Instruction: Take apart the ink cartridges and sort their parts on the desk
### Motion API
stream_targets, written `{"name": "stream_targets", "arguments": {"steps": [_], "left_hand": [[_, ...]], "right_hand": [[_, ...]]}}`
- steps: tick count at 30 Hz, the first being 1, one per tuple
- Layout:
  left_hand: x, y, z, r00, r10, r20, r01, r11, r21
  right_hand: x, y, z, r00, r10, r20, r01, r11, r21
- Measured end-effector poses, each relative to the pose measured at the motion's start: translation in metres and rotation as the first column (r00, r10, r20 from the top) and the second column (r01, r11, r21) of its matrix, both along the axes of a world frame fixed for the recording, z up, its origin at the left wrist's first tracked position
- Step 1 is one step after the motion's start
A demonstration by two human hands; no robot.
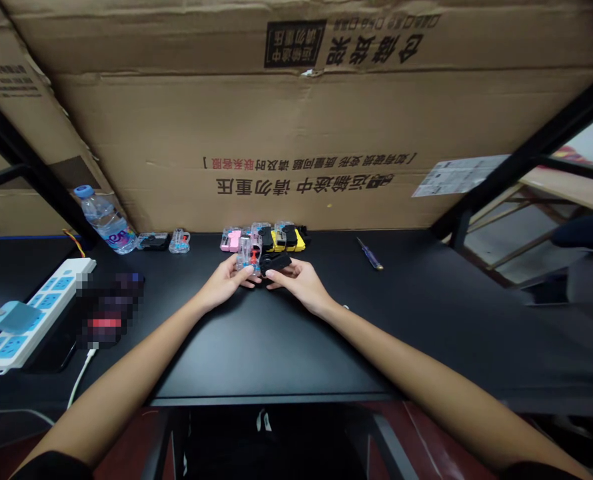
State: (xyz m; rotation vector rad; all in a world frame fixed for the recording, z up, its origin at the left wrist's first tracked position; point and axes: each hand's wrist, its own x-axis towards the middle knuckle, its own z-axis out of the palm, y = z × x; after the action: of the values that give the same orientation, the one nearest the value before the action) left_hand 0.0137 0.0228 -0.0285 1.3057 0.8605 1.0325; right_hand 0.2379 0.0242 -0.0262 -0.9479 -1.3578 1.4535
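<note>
My left hand [230,276] is closed on a small clear plastic casing [247,256] with red and blue parts inside. In the fingers of my right hand [299,281] is a black plastic piece [276,262], held close against the casing; whether the two are joined I cannot tell. Just behind my hands stand similar small clear-topped items: a pink one [232,240], a black one [263,235] and a yellow and black one [290,237]. They partly overlap with what I hold.
To the left are a clear casing [179,241], a black item [153,241], a water bottle [107,220], a power strip [44,313] and a blurred-out phone [111,310]. A screwdriver [370,255] lies to the right. Cardboard [276,120] walls off the back of the black table [276,353].
</note>
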Motion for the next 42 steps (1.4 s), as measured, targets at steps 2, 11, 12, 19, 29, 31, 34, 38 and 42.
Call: {"name": "stream_targets", "arguments": {"steps": [2, 11, 12, 19, 29, 31, 34, 38, 42], "left_hand": [[0.0, -0.001, 0.0, 1.0, -0.011, -0.015, 0.011, 1.0, 0.011], [0.0, -0.004, 0.002, 0.997, -0.018, -0.078, 0.022, 0.999, 0.045], [0.0, -0.004, 0.002, 0.996, -0.015, -0.084, 0.019, 0.999, 0.046], [0.002, -0.007, 0.0, 0.99, 0.009, -0.141, 0.004, 0.996, 0.093], [0.004, -0.008, 0.0, 0.985, -0.009, -0.174, 0.032, 0.991, 0.127], [0.005, -0.009, 0.001, 0.988, -0.028, -0.155, 0.045, 0.993, 0.109], [0.006, -0.011, 0.004, 0.988, -0.033, -0.152, 0.047, 0.995, 0.09], [0.005, -0.01, 0.006, 0.991, -0.021, -0.13, 0.031, 0.997, 0.072], [0.003, -0.007, 0.005, 0.996, -0.007, -0.086, 0.011, 0.999, 0.044]], "right_hand": [[0.0, 0.0, 0.0, 1.0, 0.007, 0.009, -0.007, 1.0, 0.003], [0.002, -0.002, 0.001, 0.997, 0.047, 0.059, -0.049, 0.999, 0.024], [0.001, -0.002, 0.0, 0.997, 0.049, 0.064, -0.05, 0.998, 0.027], [0.0, 0.0, -0.002, 0.995, 0.035, 0.097, -0.041, 0.997, 0.059], [-0.002, -0.002, 0.002, 0.998, 0.01, 0.065, -0.011, 1.0, 0.025], [-0.002, -0.003, 0.002, 0.999, -0.004, 0.043, 0.003, 1.0, 0.013], [-0.002, -0.003, 0.002, 0.999, -0.007, 0.042, 0.006, 1.0, 0.021], [-0.002, -0.004, 0.002, 0.999, -0.008, 0.041, 0.008, 1.0, 0.018], [-0.001, -0.005, 0.003, 0.999, -0.003, 0.046, 0.001, 1.0, 0.024]]}}
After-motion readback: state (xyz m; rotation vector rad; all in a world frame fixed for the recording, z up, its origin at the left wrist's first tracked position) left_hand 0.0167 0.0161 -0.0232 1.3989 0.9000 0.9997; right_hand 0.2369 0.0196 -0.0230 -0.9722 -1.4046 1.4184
